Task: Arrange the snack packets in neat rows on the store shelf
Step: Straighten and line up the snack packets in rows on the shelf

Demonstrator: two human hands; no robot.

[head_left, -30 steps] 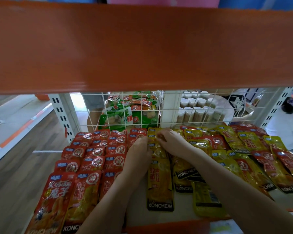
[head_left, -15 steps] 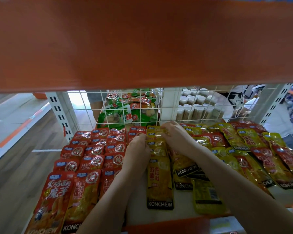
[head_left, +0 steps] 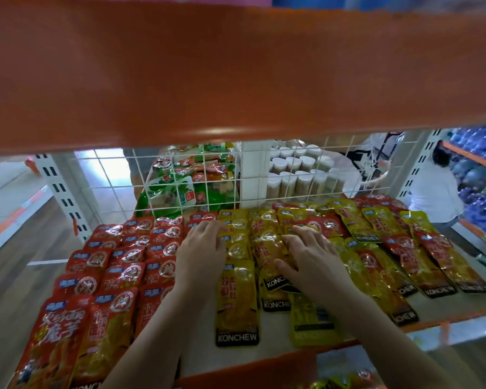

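Note:
Red snack packets (head_left: 115,276) lie in overlapping rows on the left of the pale shelf board (head_left: 275,352). Yellow KONCHEW packets (head_left: 237,301) form a column in the middle, and mixed red and yellow packets (head_left: 421,262) lie slanted on the right. My left hand (head_left: 201,252) rests flat at the seam between the red rows and the yellow column, fingers spread. My right hand (head_left: 310,258) lies palm down on a second yellow column (head_left: 267,240), fingers apart, pressing the packets. Neither hand grips a packet.
An orange upper shelf beam (head_left: 236,74) hangs low across the view. A white wire grid (head_left: 264,175) backs the shelf, with green snack bags (head_left: 180,189) and white-lidded jars (head_left: 295,175) behind it. A person in white (head_left: 435,189) stands at the far right.
My right hand has slid back from the rear of the yellow packets and flattened with spread fingers. My left hand has moved slightly forward and opened out.

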